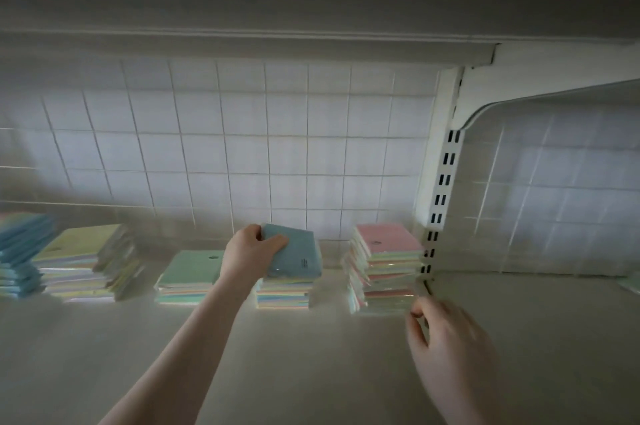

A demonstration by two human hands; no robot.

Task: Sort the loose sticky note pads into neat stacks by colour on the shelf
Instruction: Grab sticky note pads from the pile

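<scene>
Left hand [250,253] grip pinches the blue pad [294,251], tilted over the middle stack [284,293]; blue stack [20,251] lies at 9 o'clock; right hand [450,345] loosely curled, holding nothing.

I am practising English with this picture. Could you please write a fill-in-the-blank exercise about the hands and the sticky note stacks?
1. The left hand grips a ____ pad by its corner.
2. The stack nearest the slotted upright has a ____ pad on top.
3. The right hand is at the front lower corner of that stack, holding ____.
4. The wall behind the shelf is covered in white ____.

Missing words: blue; pink; nothing; tiles
</scene>
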